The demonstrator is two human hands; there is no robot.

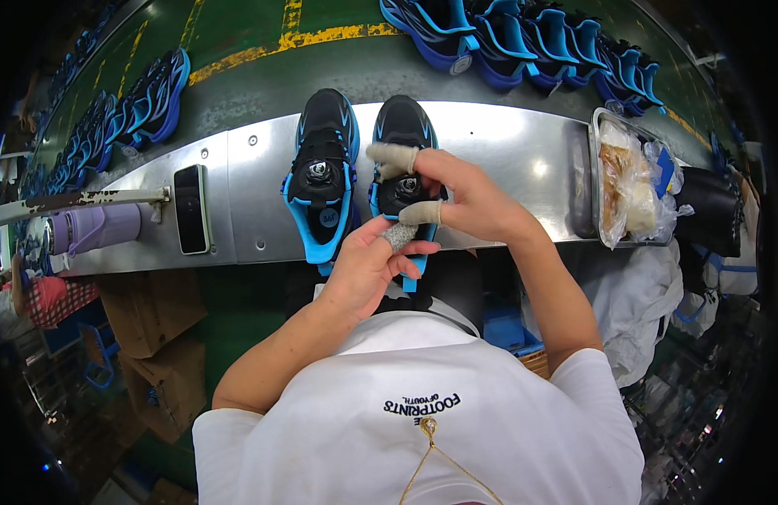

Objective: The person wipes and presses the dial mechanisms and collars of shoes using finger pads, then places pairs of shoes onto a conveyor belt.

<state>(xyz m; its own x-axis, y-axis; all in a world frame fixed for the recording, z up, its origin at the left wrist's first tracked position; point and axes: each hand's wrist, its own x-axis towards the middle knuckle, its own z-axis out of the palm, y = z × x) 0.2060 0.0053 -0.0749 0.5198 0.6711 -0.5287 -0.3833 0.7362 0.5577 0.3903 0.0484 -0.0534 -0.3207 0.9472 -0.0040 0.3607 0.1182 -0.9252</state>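
Two black and blue sneakers with dials stand side by side on a metal bench [498, 160], toes pointing away from me. The left sneaker [323, 187] is untouched. At the right sneaker [400, 122], my left hand [368, 268] pinches the collar area with thumb and index finger; a grey cover wraps that index finger. My right hand [460, 189] reaches over the same sneaker, its thumb and fingers apart on either side of the dial [409, 186]. Pale covers sit on its thumb and foremost fingers. Part of this sneaker's opening is hidden by my hands.
A phone [190, 210] and a lilac tumbler [111, 227] are at the left. A metal tray [598, 181] with plastic-wrapped items stands at the right. More sneakers line the far green surface [262, 84]. Cardboard boxes [149, 307] lie below the bench.
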